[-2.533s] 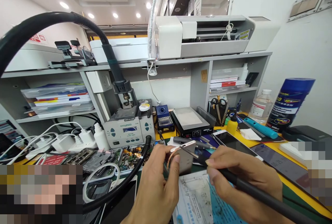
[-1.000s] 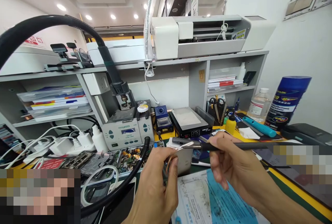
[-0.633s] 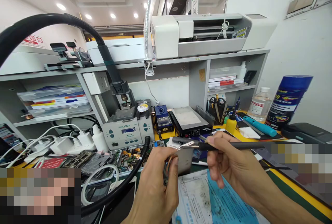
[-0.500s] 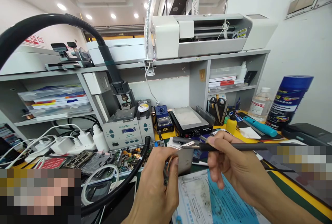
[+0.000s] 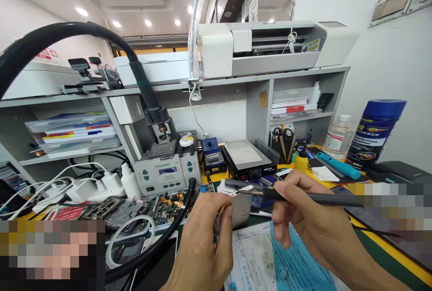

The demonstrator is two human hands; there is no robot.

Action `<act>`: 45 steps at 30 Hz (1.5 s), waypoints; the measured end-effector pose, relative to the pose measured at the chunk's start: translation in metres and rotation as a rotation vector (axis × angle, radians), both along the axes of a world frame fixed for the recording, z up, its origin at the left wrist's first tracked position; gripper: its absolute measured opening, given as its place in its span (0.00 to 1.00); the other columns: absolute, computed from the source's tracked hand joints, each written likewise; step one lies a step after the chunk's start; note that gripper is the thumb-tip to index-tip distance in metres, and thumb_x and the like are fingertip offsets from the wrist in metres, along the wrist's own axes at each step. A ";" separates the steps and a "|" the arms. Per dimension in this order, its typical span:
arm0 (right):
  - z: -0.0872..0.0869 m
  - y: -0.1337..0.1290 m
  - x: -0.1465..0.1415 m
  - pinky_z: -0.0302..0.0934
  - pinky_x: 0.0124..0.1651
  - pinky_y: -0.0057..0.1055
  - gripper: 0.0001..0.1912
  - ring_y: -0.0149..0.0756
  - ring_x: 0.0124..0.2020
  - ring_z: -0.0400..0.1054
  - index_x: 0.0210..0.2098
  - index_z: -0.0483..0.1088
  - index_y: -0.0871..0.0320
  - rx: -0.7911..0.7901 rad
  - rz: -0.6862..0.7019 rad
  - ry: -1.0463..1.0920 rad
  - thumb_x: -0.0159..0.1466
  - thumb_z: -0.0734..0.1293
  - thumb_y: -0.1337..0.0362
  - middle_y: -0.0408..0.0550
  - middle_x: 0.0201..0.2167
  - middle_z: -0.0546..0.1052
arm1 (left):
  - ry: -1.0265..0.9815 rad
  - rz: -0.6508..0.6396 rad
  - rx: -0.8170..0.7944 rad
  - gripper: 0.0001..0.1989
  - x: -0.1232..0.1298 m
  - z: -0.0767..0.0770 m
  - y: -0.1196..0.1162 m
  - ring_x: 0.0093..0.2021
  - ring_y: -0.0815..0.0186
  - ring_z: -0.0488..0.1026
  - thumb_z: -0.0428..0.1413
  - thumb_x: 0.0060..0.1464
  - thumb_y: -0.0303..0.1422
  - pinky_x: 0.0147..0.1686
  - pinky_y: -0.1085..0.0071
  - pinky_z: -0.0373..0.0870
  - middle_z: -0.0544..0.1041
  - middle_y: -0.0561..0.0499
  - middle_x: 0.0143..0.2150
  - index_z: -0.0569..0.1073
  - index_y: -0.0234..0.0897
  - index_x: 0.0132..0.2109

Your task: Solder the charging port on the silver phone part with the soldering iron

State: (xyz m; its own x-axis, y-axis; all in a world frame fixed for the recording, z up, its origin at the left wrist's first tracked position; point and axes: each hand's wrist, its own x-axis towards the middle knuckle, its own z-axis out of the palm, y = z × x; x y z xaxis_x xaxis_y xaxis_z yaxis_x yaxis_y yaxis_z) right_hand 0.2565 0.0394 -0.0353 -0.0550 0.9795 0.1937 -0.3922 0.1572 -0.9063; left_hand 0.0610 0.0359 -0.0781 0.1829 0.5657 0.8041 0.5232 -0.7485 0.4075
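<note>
My right hand (image 5: 308, 210) grips a soldering iron (image 5: 324, 199) by its black handle, with the thumb and fingers around its front part. Its thin metal end points left, close to the fingertips of my left hand (image 5: 207, 232). The left fingers are curled and pinched together; whatever they hold is mostly hidden behind them. Just beyond the fingertips stands a grey metal block (image 5: 241, 210). Below both hands lies a stained blue and white printed sheet (image 5: 300, 259).
A soldering station (image 5: 165, 172), a tray of circuit boards (image 5: 168, 205) and a hot plate (image 5: 249, 154) stand behind. A black hose (image 5: 162, 241) curves past my left hand. At right are a yellow bottle (image 5: 301, 161), a clear bottle (image 5: 337, 136) and a blue can (image 5: 378, 133).
The soldering iron has tilted, its rear end dropping, and its tip has shifted slightly right from the left fingertips. My right hand has moved slightly right. The left hand stays nearly still.
</note>
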 end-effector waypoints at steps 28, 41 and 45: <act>0.003 -0.006 -0.003 0.67 0.15 0.25 0.20 0.33 0.14 0.72 0.25 0.65 0.55 -0.016 0.005 -0.075 0.63 0.75 0.52 0.42 0.17 0.78 | -0.043 0.155 -0.015 0.19 0.001 -0.007 0.001 0.46 0.64 0.79 0.54 0.66 0.26 0.45 0.70 0.77 0.78 0.48 0.48 0.64 0.43 0.60; 0.001 -0.004 -0.004 0.67 0.15 0.26 0.19 0.34 0.14 0.73 0.25 0.66 0.56 -0.018 0.016 -0.039 0.64 0.74 0.53 0.41 0.17 0.78 | -0.102 0.133 -0.112 0.26 0.002 -0.012 0.001 0.48 0.62 0.81 0.54 0.67 0.28 0.47 0.66 0.80 0.81 0.47 0.48 0.57 0.44 0.68; 0.002 -0.004 -0.004 0.66 0.14 0.25 0.20 0.34 0.14 0.72 0.25 0.65 0.56 -0.027 0.014 -0.043 0.64 0.75 0.53 0.41 0.17 0.78 | -0.109 0.127 -0.125 0.26 0.001 -0.012 0.001 0.50 0.64 0.81 0.54 0.67 0.28 0.49 0.67 0.79 0.81 0.48 0.49 0.57 0.45 0.68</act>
